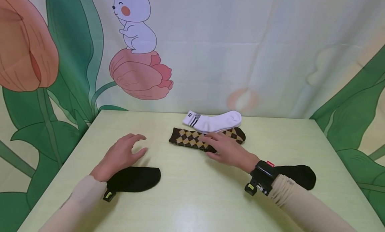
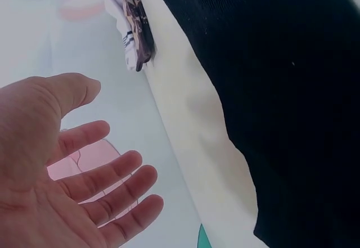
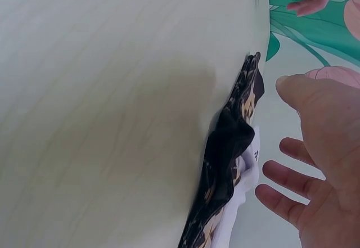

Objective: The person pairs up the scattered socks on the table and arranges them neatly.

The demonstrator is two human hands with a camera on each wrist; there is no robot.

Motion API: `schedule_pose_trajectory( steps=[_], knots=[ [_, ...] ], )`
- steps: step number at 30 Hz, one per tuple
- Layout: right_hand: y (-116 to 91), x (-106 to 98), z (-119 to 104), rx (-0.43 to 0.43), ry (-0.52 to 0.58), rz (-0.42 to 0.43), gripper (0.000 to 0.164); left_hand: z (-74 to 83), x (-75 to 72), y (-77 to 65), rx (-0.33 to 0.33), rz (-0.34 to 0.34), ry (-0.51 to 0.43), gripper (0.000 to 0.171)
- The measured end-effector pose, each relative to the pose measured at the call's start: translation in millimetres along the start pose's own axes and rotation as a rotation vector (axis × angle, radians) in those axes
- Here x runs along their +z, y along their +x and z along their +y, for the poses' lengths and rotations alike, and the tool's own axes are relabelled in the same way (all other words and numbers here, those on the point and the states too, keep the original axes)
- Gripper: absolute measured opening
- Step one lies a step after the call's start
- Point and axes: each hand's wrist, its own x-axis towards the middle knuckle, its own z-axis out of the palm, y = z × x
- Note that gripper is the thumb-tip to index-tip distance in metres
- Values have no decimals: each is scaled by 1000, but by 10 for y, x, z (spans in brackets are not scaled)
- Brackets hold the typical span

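My left hand (image 1: 121, 155) hovers above the left part of the table, fingers spread and holding nothing. A black sock (image 1: 136, 179) lies beneath its wrist and fills the right side of the left wrist view. Over a brown and tan argyle sock (image 1: 192, 139) at the table's back, my right hand (image 1: 225, 148) hangs with loosely bent fingers and nothing in its grasp. In the right wrist view a gap shows between that hand and the argyle sock (image 3: 216, 169). Behind it lies a white sock (image 1: 216, 121) with black stripes, partly overlapped by the argyle one.
Another black sock (image 1: 300, 176) lies at the right, partly hidden by my right wrist and its strapped camera (image 1: 263, 177). The pale table (image 1: 192, 198) ends at a printed curtain (image 1: 210, 58) with flowers and a rabbit.
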Motion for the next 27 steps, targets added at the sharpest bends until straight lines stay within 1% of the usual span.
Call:
schedule_pose_trajectory(
  steps=[5,11,18,22,27],
  knots=[
    [48,21,-55,17,-7,-34,51,-58,-29,-57,-25,-15,-5,41],
    [131,82,-98,-17,4,-32,49,-110,-95,-142,-56,-47,-14,40],
    [201,131,-165,-24,-31,-49,50,-157,-192,-247,-99,-86,-16,39],
    [236,149,-212,-26,-9,-63,54,-213,-215,-308,-115,-105,-7,39],
    [280,173,-279,-28,39,-78,54,-273,-221,-385,-123,-123,-11,38]
  ],
)
